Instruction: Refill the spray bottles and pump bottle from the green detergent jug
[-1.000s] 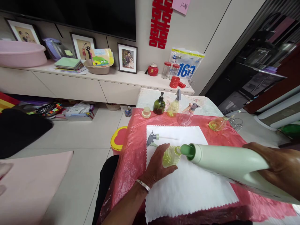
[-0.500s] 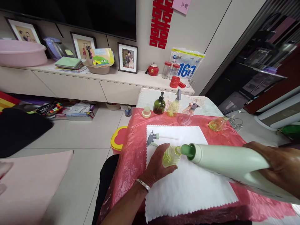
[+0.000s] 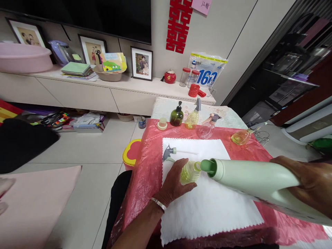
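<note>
My left hand (image 3: pixel 176 181) is wrapped around a yellowish see-through spray bottle (image 3: pixel 190 172) with its top off, above a white cloth (image 3: pixel 207 207). My right hand (image 3: pixel 311 180) grips the handle of a large pale green jug-like bottle (image 3: pixel 249 174), tipped on its side. Its green spout (image 3: pixel 206 166) points at the small bottle's open neck, very close to it; I cannot make out any liquid flowing. A grey trigger spray head (image 3: pixel 169 152) with its tube lies on the cloth just beyond my left hand.
Along the table's far side stand a cream cap (image 3: pixel 162 123), a dark green pump bottle (image 3: pixel 176 117), a yellow spray bottle (image 3: pixel 192 119) and a clear pinkish one (image 3: pixel 206 129). Another spray bottle (image 3: pixel 240 137) is at right. Red plastic sheeting (image 3: pixel 140 190) covers the table.
Hardly anything differs. Both hands and both bottles hold the same position; the view has shifted very slightly.
</note>
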{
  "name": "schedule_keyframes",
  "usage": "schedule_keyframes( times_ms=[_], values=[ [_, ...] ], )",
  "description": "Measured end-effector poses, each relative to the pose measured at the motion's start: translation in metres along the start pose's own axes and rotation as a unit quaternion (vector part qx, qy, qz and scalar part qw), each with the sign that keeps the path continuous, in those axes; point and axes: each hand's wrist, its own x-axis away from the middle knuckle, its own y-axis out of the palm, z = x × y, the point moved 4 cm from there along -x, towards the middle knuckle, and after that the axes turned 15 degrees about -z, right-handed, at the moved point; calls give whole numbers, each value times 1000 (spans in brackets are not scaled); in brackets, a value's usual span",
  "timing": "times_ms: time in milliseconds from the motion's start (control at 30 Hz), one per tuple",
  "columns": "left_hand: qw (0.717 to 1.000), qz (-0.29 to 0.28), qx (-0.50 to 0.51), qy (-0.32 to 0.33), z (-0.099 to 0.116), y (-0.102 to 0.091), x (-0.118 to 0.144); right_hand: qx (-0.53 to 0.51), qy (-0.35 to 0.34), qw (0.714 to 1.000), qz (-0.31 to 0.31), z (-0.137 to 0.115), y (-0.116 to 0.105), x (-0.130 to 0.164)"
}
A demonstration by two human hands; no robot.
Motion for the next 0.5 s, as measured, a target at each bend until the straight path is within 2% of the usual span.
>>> schedule_keyframes(
  times_ms=[500],
  values=[
    [1000,-4,-1,7,0,0,-1,-8,2,1000,-5,-3,-5,-2]
  ],
)
